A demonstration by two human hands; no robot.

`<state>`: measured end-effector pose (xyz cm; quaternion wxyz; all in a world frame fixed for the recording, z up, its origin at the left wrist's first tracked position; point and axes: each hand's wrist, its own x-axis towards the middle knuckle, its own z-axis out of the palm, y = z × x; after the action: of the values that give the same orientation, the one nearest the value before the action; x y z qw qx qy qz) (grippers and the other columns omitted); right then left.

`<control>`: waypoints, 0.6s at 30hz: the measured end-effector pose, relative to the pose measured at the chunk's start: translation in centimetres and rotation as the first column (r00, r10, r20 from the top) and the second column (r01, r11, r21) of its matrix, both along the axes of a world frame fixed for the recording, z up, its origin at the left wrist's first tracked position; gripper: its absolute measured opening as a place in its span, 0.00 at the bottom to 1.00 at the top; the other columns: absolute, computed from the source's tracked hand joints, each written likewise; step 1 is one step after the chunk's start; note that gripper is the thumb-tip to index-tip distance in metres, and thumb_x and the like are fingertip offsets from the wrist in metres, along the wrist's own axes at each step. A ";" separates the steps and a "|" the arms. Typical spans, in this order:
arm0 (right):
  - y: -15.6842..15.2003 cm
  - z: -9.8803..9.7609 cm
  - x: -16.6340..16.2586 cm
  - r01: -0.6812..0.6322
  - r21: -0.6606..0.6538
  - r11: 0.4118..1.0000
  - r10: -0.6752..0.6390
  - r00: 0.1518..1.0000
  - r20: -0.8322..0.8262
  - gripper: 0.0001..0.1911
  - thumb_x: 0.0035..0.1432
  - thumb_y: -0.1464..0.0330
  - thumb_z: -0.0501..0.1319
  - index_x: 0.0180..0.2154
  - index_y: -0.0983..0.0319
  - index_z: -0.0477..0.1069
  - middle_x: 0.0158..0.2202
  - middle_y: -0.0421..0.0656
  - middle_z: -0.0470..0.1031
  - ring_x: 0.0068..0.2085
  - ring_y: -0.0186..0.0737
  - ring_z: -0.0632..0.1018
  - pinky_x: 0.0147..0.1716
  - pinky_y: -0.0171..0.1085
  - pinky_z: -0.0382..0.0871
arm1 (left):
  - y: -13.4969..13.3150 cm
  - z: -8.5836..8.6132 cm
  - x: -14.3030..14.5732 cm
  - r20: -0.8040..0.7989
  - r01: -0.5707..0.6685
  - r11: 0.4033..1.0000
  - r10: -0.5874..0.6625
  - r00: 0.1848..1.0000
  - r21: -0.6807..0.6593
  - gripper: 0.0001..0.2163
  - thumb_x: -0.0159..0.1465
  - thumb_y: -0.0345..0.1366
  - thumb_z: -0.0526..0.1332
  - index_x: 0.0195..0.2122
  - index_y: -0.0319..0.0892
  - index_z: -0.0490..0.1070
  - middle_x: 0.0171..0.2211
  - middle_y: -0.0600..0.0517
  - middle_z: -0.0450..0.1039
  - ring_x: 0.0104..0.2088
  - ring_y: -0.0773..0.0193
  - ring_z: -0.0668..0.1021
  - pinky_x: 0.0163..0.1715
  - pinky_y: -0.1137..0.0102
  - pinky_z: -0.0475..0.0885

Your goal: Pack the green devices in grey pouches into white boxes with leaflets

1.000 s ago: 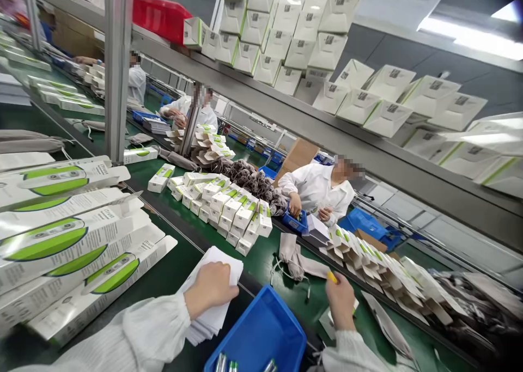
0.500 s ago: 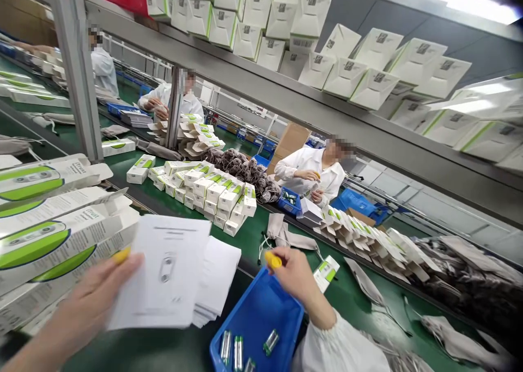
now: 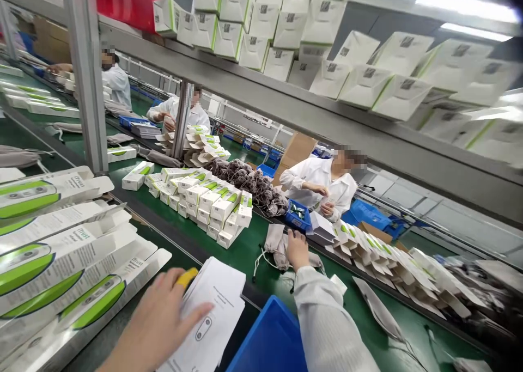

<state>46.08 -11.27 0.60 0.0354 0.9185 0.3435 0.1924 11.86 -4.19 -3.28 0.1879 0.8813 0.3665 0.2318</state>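
Head view: your left hand (image 3: 157,325) lies flat, fingers spread, on the printed leaflet (image 3: 210,317) atop the paper stack beside the blue bin (image 3: 269,342), gripping nothing. That sheet looks thin, light and floppy, so peel it by a corner or edge (the yellow fingertip cover (image 3: 187,277) should help it not slip). Your right hand (image 3: 297,249) reaches across to the grey cloth pouch (image 3: 274,241) on the green belt (image 3: 249,252), fingers on it; whether they pinch it, I cannot tell

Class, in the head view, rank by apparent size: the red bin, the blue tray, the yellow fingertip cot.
1. Blue tray, though it is nearest the camera and cut off.
2. Red bin, farther away.
3. Yellow cot.
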 end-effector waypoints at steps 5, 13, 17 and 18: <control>5.6 -1.2 1.5 -0.284 -0.207 0.936 0.293 0.956 0.015 0.21 0.60 0.65 0.58 0.55 0.58 0.61 0.63 0.46 0.52 0.62 0.52 0.56 0.57 0.58 0.51 | -3.5 -0.7 1.5 -0.270 0.116 0.981 -0.155 0.950 -0.153 0.22 0.55 0.43 0.62 0.46 0.32 0.74 0.57 0.33 0.64 0.56 0.39 0.66 0.53 0.50 0.63; 7.5 -0.7 1.7 -0.397 -0.414 0.819 0.358 0.918 -0.171 0.16 0.59 0.63 0.59 0.48 0.63 0.67 0.53 0.46 0.66 0.57 0.48 0.65 0.55 0.56 0.56 | -3.7 0.0 2.5 -0.329 0.112 0.982 -0.156 0.932 -0.150 0.21 0.53 0.43 0.66 0.42 0.31 0.76 0.56 0.33 0.64 0.56 0.41 0.66 0.55 0.55 0.63; 5.5 -0.2 1.3 -0.335 -0.442 0.832 0.241 0.936 -0.256 0.17 0.59 0.63 0.59 0.49 0.63 0.66 0.51 0.46 0.68 0.51 0.45 0.70 0.51 0.52 0.64 | -3.8 1.0 3.0 -0.328 0.089 0.985 -0.134 0.935 -0.148 0.26 0.49 0.40 0.70 0.45 0.26 0.73 0.51 0.31 0.68 0.52 0.41 0.69 0.50 0.57 0.68; 5.1 -0.1 1.1 -0.307 -0.440 0.844 0.197 0.940 -0.278 0.17 0.59 0.63 0.59 0.49 0.63 0.66 0.50 0.46 0.68 0.50 0.44 0.71 0.49 0.51 0.66 | -3.8 1.3 3.0 -0.325 0.086 0.985 -0.132 0.936 -0.153 0.27 0.48 0.39 0.70 0.46 0.25 0.73 0.49 0.31 0.69 0.50 0.42 0.70 0.48 0.57 0.68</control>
<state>47.20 -6.15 0.47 0.1963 0.8432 0.5004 0.0012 14.91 -8.01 -2.00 0.1952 0.9119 0.3585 0.0425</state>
